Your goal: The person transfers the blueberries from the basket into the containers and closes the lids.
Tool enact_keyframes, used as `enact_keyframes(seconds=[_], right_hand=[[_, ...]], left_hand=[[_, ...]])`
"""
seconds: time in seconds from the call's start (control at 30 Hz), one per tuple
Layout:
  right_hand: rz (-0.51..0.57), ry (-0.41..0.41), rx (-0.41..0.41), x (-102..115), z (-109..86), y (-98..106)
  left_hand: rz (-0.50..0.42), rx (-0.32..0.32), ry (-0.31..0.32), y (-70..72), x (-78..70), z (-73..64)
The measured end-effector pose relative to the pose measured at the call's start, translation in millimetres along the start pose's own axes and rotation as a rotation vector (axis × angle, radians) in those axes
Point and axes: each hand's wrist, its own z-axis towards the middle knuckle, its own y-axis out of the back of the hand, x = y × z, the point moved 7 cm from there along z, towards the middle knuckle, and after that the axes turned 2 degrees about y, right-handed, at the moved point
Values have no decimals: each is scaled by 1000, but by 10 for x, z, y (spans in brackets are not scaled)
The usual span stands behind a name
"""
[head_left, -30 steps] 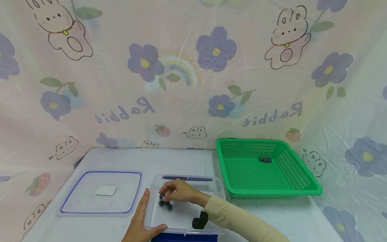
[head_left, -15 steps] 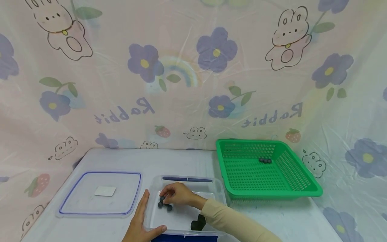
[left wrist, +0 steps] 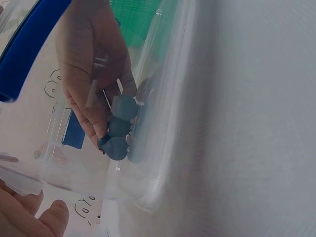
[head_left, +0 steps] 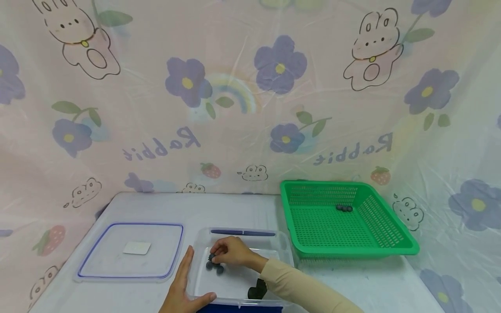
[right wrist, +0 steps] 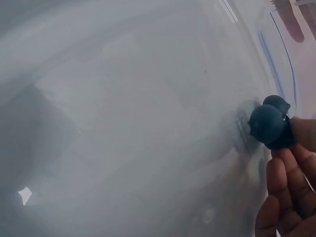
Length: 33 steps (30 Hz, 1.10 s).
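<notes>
berry [head_left: 212, 257] slightly lower than before, round, matte, dark blue

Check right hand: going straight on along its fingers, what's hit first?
The right hand pinches a dark ball; straight on, likely the clear container's left wall first, though depth is unclear and it might brush neighbouring balls.

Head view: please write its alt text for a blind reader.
A person's right hand pinches a dark ball beside similar balls in a clear box, with the left hand at its side. A blue-edged lid lies left; a green basket with three more balls stands right.
</notes>
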Motion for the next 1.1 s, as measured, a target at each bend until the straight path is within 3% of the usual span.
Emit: enact_keyframes(seconds=[0.2, 0.47, 0.73, 1.1], right_hand=[[-12, -16, -15, -10, -2, 15], [-16, -29, -10, -41, 1, 6], [20, -28, -5, -44, 3, 1], [41, -50, 23, 83, 3, 69]], left_hand=[[30, 18, 33, -20, 11, 16], [-18, 4, 18, -11, 13, 0], [27, 18, 35, -6, 7, -2], [26, 26, 44, -8, 8, -6]])
